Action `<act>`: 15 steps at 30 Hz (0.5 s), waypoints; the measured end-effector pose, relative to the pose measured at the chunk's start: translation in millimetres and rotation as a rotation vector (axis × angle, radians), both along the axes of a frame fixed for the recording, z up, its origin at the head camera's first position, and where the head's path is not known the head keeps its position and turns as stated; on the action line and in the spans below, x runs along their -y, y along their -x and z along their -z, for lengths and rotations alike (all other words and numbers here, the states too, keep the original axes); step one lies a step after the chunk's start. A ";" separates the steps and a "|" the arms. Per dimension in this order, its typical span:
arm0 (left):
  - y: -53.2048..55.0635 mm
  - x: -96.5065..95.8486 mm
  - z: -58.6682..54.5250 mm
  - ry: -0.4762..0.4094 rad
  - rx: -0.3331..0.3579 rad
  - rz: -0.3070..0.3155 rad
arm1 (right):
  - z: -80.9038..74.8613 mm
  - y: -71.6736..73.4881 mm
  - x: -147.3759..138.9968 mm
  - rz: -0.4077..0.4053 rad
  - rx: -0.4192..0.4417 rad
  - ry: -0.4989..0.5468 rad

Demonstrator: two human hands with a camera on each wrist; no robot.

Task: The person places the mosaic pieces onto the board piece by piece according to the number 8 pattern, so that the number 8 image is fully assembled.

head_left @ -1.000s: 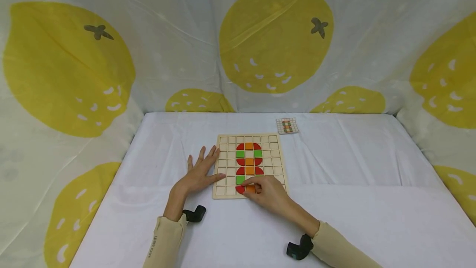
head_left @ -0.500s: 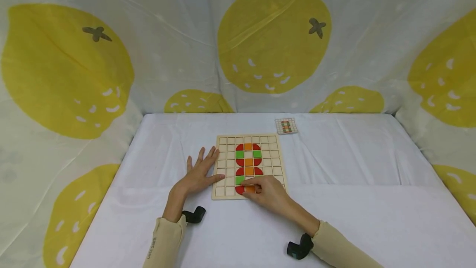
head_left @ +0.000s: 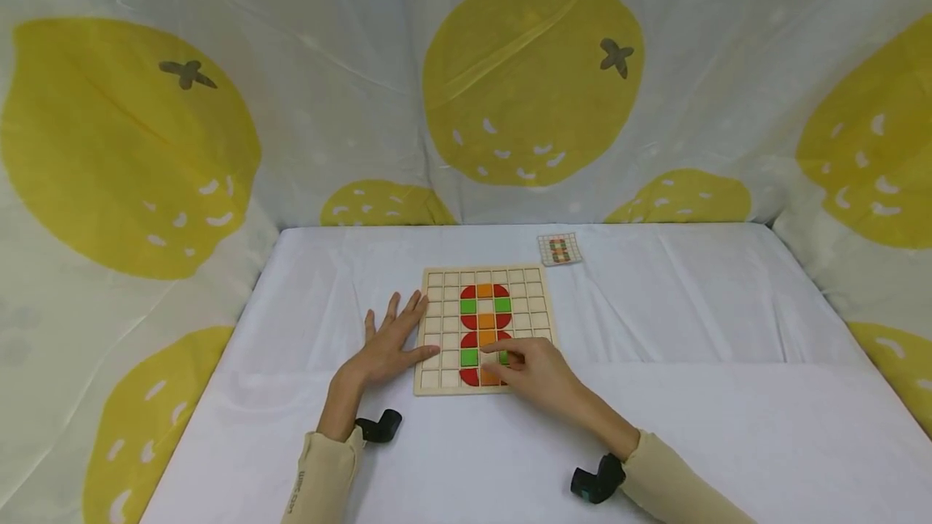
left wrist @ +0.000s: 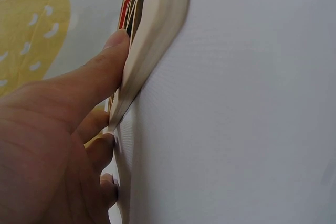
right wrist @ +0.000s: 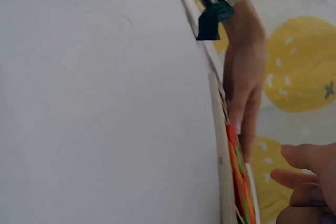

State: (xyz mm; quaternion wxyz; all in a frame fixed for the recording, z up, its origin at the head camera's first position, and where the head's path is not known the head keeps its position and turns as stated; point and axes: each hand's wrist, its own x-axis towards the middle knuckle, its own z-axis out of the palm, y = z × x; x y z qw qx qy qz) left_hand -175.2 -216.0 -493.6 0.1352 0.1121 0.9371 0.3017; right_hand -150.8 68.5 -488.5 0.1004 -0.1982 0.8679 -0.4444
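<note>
A square wooden grid board (head_left: 434, 322) lies on the table, with red rounded tiles (head_left: 469, 378), orange square tiles (head_left: 485, 291) and green square tiles (head_left: 468, 306) set in a figure-eight pattern. My left hand (head_left: 386, 350) is spread at the board's left side, thumb on its surface and fingertips along its edge. In the left wrist view the thumb presses near the board's side (left wrist: 163, 24). Above the lower part of the pattern hovers my right hand (head_left: 542, 374), thumb and forefinger apart with nothing between them. It covers part of the bottom-right tiles.
A small card (head_left: 559, 250) printed with a similar pattern lies behind the board, to the right. White cloth (head_left: 692, 395) covers the table. A lemon-print curtain (head_left: 349, 87) stands around its back and sides.
My right hand has lifted off the bottom-left red tile and drawn slightly to the right, its thumb and forefinger parting. My left hand stays at the board's left edge.
</note>
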 end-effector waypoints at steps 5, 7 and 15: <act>-1.6 0.1 0.1 -0.001 0.004 0.006 | -10.6 9.7 -25.0 0.068 -0.022 -0.012; -2.8 1.0 0.0 -0.006 0.004 0.009 | -13.3 13.6 -37.6 0.081 -0.036 -0.023; -8.1 14.9 -6.1 -0.045 0.002 -0.018 | -21.1 26.4 -89.9 0.158 -0.123 -0.117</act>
